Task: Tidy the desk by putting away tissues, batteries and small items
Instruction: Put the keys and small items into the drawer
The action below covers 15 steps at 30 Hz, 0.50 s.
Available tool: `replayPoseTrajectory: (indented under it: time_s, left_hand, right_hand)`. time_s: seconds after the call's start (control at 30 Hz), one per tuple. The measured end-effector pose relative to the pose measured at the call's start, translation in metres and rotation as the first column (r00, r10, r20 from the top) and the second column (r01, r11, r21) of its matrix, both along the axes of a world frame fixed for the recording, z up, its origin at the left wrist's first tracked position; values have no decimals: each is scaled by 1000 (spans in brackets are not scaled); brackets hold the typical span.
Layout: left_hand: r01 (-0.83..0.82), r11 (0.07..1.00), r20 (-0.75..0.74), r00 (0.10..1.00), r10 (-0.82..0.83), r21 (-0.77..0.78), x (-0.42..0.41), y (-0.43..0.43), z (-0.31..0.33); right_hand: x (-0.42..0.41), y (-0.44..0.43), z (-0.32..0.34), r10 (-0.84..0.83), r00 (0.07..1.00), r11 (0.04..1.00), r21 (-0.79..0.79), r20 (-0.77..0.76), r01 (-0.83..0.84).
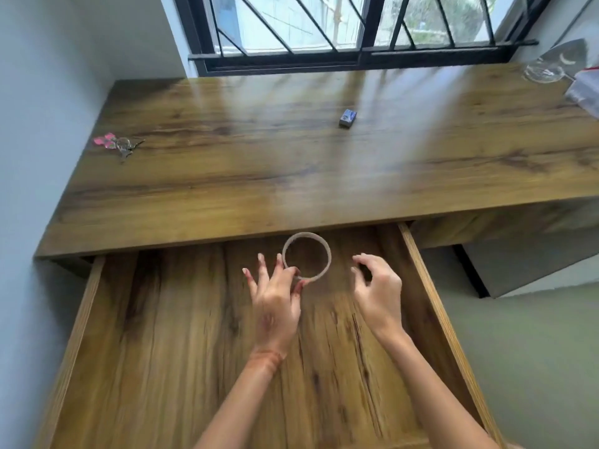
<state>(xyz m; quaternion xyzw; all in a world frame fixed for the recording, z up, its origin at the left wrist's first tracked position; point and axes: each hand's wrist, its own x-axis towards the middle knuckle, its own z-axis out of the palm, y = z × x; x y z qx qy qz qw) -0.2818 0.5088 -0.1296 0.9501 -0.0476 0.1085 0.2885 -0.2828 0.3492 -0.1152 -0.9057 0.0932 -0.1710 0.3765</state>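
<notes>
A pale ring-shaped tape roll is over the back of the open wooden drawer. My left hand pinches its near-left rim between thumb and forefinger, the other fingers spread. My right hand hovers just right of the roll with curled fingers, holding nothing. On the wooden desk lie a small blue box at the centre right and a bunch of keys with a pink tag at the far left.
A barred window runs behind the desk. At the far right corner stand a clear glass and a plastic-wrapped item. A wall bounds the desk's left side; grey floor lies to the drawer's right.
</notes>
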Motion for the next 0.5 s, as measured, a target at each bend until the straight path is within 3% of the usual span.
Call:
replayPoseTrajectory:
  time_s: [0.23, 0.5]
  left_hand:
    - [42, 998, -223, 974, -29, 50, -78, -1, -34]
    - [101, 988, -296, 953, -63, 115, -110, 1, -46]
  right_hand:
    - [-63, 0, -36, -10, 956, 1000, -30, -292, 1]
    - [-78, 6, -56, -38, 937, 994, -109, -347, 0]
